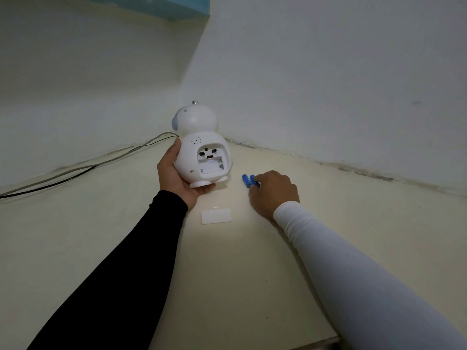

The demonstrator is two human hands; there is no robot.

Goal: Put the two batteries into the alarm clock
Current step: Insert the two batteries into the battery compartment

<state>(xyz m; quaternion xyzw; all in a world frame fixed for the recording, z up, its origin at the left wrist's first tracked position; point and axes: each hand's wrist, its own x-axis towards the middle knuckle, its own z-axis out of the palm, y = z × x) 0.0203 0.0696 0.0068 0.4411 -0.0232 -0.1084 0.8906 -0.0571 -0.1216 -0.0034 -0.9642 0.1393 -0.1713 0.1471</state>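
A white robot-shaped alarm clock [195, 147] is held upright with its back toward me, its battery bay [211, 165] uncovered and holding nothing. My left hand [174, 176] in a black sleeve grips the clock's lower left side and base. Two blue batteries [248, 180] lie side by side on the cream surface just right of the clock. My right hand [274, 192] in a white sleeve rests over them, fingertips touching the right battery; whether it is lifted I cannot tell. The white battery cover [216, 216] lies flat on the surface below the clock.
Two walls meet in a corner right behind the clock. A grey cable and a black cable [75, 170] run along the left wall's base. The cream surface's front edge [316, 343] shows at the bottom right.
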